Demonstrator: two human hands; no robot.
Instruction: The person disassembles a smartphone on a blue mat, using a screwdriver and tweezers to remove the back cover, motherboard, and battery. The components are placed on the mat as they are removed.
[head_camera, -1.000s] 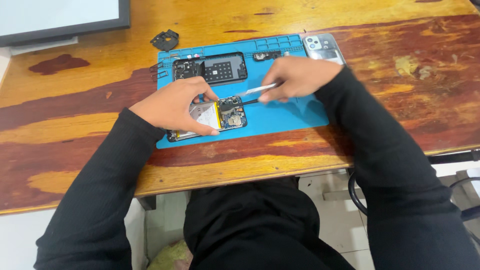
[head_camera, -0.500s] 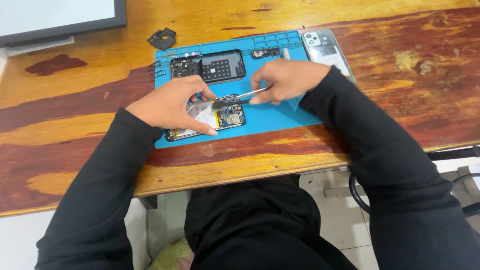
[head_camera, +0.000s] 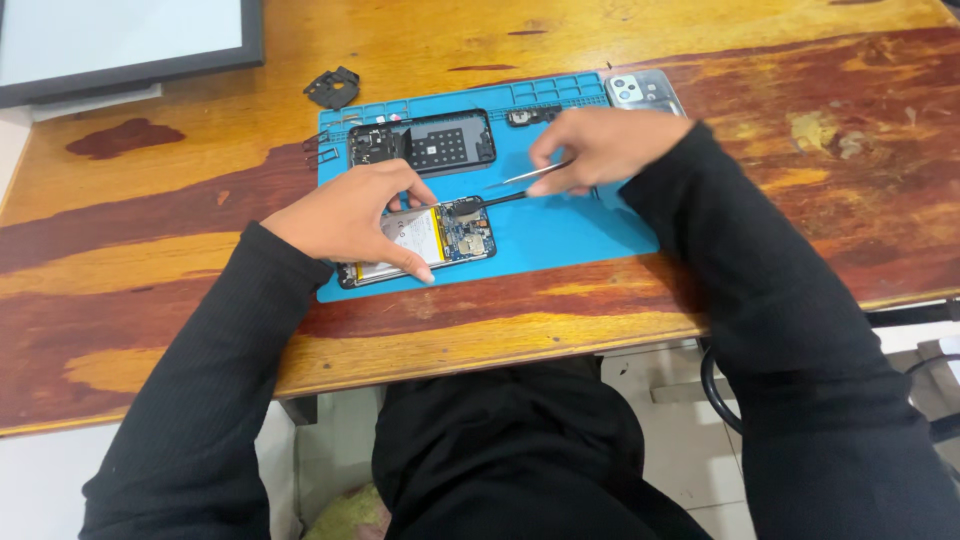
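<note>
An opened phone (head_camera: 445, 243) with its battery and circuit board showing lies on a blue work mat (head_camera: 570, 235). My left hand (head_camera: 350, 215) rests over the phone's left part and holds it down, fingers at its top and bottom edges. My right hand (head_camera: 600, 150) is above the mat to the right and grips metal tweezers (head_camera: 530, 177) together with a thin dark tool whose tip reaches the phone's upper right corner. Both arms are in black sleeves.
On the mat's far side lie a black inner phone frame (head_camera: 425, 145), a small camera part (head_camera: 530, 116) and a silver back cover (head_camera: 645, 92). A black plastic piece (head_camera: 333, 87) sits on the wooden table. A dark-framed panel (head_camera: 120, 45) lies at the far left.
My right hand has shifted slightly left and toward the phone with the tools. My left hand has stayed on the phone.
</note>
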